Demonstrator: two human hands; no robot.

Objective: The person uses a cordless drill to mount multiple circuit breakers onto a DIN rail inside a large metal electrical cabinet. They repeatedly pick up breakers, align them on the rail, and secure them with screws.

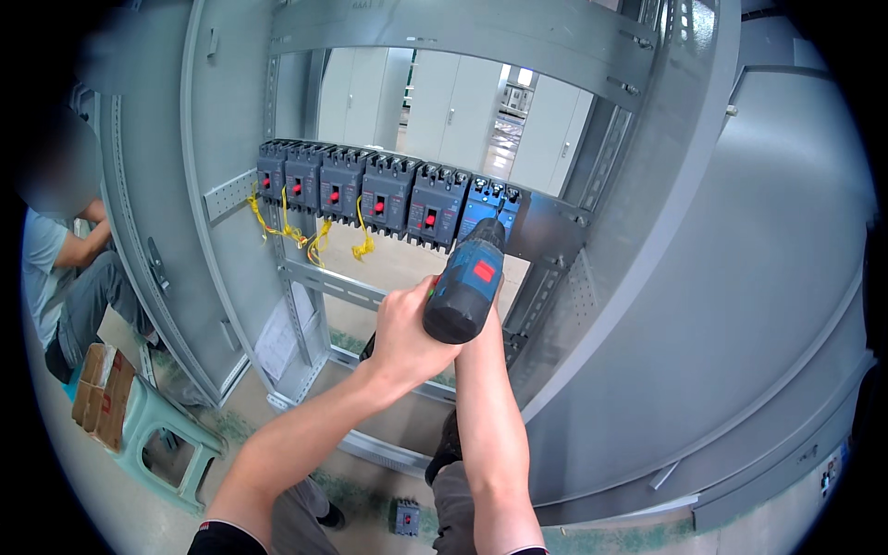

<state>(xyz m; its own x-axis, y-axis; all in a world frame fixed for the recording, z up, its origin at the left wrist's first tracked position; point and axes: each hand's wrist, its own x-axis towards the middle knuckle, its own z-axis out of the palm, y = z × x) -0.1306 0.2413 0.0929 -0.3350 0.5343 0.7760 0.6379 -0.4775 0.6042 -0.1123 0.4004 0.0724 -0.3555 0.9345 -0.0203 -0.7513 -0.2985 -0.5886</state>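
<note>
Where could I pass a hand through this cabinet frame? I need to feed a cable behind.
Open gaps: above the breaker row, under the top crossbar; and below it, between the yellow ties and the lower rail. Crowded at the right end, where both hands hold the drill against the blue breaker.

A brown cardboard box [102, 393] sits, apparently open, on a green stool [171, 449] at lower left.

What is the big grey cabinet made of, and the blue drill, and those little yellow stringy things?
The cabinet frame looks like sheet metal painted matte grey: thin flat panels, folded edges, punched holes. The drill in the left hand seems hard plastic, blue and black, slightly shiny. The yellow ties look like thin bendy plastic or coated wire; too small to tell.
</note>
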